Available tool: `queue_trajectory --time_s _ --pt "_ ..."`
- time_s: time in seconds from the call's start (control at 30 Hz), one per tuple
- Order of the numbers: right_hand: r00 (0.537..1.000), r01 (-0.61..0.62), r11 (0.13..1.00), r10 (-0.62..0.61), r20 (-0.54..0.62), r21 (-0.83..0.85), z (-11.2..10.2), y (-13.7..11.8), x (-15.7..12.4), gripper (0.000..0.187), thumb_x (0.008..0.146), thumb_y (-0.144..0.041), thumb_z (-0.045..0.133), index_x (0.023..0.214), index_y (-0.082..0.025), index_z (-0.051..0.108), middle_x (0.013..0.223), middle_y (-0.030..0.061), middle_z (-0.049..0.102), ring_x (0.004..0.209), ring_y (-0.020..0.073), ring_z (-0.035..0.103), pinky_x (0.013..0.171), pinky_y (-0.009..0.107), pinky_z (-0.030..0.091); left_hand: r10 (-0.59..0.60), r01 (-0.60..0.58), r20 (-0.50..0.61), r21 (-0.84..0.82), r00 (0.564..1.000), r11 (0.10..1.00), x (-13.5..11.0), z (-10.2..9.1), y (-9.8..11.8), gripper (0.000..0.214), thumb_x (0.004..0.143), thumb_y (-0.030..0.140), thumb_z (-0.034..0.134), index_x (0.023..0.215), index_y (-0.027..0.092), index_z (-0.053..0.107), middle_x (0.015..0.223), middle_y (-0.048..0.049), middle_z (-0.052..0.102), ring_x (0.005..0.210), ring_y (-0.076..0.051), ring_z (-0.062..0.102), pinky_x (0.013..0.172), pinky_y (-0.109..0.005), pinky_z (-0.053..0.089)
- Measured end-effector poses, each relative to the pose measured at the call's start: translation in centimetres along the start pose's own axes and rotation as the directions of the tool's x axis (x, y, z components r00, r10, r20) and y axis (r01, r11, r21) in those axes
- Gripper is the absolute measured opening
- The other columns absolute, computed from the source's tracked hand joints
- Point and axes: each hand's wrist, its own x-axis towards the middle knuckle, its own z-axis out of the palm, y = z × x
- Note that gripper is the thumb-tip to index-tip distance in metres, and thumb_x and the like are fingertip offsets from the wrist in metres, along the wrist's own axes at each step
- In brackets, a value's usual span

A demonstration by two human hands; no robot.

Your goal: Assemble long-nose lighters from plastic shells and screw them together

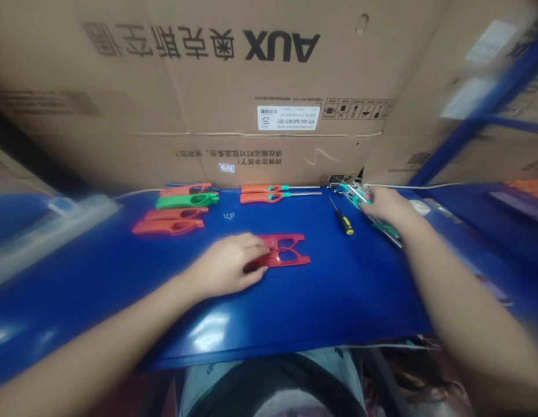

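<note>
My left hand (236, 263) is closed over the left ends of two red lighter shell halves (288, 258), which lie side by side on the blue table (295, 313). Their handle loops stick out to the right of my fingers. At the right, my right hand (388, 205) reaches into a pile of metal lighter tubes with teal parts (353, 192). Its fingers are bent in among them, and what they pinch is partly hidden. Just left of that pile lies a screwdriver (344, 221) with a black and yellow handle.
Two orange lighters with metal tubes (262, 197) lie at the back. Left of them are several red shells (168, 226) and a green one (186, 200). A large cardboard box (186, 116) walls off the back. A power strip (55, 231) lies far left; a blue post (472, 127) slants at right.
</note>
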Motion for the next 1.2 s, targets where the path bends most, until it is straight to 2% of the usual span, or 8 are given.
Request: queue_trajectory --time_s 0.27,0.43,0.53,0.67,0.8,0.9,1.03,1.2 --pt "0.968 0.146 0.903 -0.047 -0.246 0.403 -1.1 -2.4 -1.9 0.007 0.074 -0.022 0.062 0.077 -0.022 0.055 0.071 0.0027 0.061 0.065 0.0191 0.054 0.059 0.028 0.036 0.012 -0.016 0.040 0.096 0.999 0.995 -0.2 -1.3 -0.6 0.031 0.092 0.031 0.058 0.117 0.020 0.073 0.120 -0.0079 0.073 0.104 -0.025 0.069 0.089 -0.038 0.058" --pt "0.911 0.361 0.809 -0.200 -0.361 0.464 -1.2 -3.1 -2.9 0.028 0.082 -0.046 0.064 0.072 -0.021 0.056 0.062 -0.0007 0.054 0.061 0.0159 0.048 0.058 0.027 0.035 -0.020 0.009 0.076 0.141 0.997 0.990 -0.4 -1.9 -0.7 0.029 0.090 0.032 0.061 0.112 0.020 0.075 0.114 -0.0079 0.075 0.100 -0.025 0.070 0.088 -0.036 0.058" --pt "0.871 0.489 0.727 -0.374 -0.320 0.482 -1.1 -3.5 -3.5 0.038 0.089 -0.056 0.056 0.075 -0.021 0.057 0.065 -0.0010 0.055 0.061 0.0147 0.048 0.060 0.027 0.037 -0.041 0.028 0.082 0.156 0.996 0.987 -0.5 -2.3 -0.7 0.028 0.089 0.032 0.062 0.109 0.021 0.076 0.113 -0.0074 0.075 0.099 -0.024 0.071 0.086 -0.035 0.058" --pt "0.781 0.594 0.599 -0.591 -0.204 0.537 -1.0 -4.8 -5.0 0.031 0.094 -0.051 0.054 0.088 -0.021 0.061 0.076 0.0003 0.063 0.066 0.0149 0.055 0.064 0.027 0.042 -0.064 0.050 0.080 0.165 0.995 0.985 -0.6 -2.8 -0.5 0.023 0.086 0.031 0.063 0.100 0.020 0.077 0.105 -0.0066 0.077 0.091 -0.024 0.072 0.078 -0.033 0.058" --pt "0.697 0.653 0.498 -0.690 -0.196 0.570 -0.6 -6.5 -6.9 0.024 0.098 -0.044 0.051 0.096 -0.021 0.059 0.078 0.0007 0.064 0.067 0.0148 0.057 0.065 0.027 0.044 -0.136 0.153 -0.123 0.145 0.983 0.978 -0.4 -2.1 -0.2 0.026 0.088 0.041 0.063 0.102 0.022 0.075 0.103 -0.0053 0.076 0.095 -0.024 0.071 0.076 -0.033 0.057" --pt "0.658 0.676 0.448 -0.725 -0.205 0.585 -0.2 -7.7 -8.4 0.022 0.100 -0.040 0.048 0.094 -0.021 0.057 0.080 0.0015 0.065 0.071 0.0152 0.058 0.067 0.027 0.045 -0.234 0.274 -0.337 0.076 0.912 0.959 -0.2 -1.0 0.0 0.025 0.092 0.040 0.060 0.106 0.021 0.067 0.106 -0.0065 0.074 0.100 -0.025 0.070 0.081 -0.034 0.056" --pt "0.610 0.703 0.396 -0.763 -0.215 0.590 0.1 -8.6 -9.8 0.022 0.102 -0.038 0.046 0.097 -0.021 0.059 0.083 0.0021 0.065 0.070 0.0146 0.057 0.066 0.026 0.046 -0.306 0.310 -0.427 -0.061 0.851 0.949 -0.2 0.0 -0.2 0.021 0.090 0.035 0.064 0.103 0.020 0.056 0.103 -0.0056 0.070 0.093 -0.022 0.069 0.076 -0.032 0.056" --pt "0.608 0.711 0.416 -0.769 -0.198 0.568 0.6 -8.8 -10.2 0.023 0.101 -0.042 0.050 0.108 -0.023 0.059 0.092 0.0033 0.070 0.077 0.0165 0.062 0.068 0.027 0.047 -0.299 0.257 -0.511 -0.153 0.806 0.954 -0.3 0.3 -0.4 0.021 0.091 0.032 0.067 0.102 0.021 0.053 0.096 -0.0026 0.069 0.084 -0.017 0.069 0.070 -0.026 0.055"
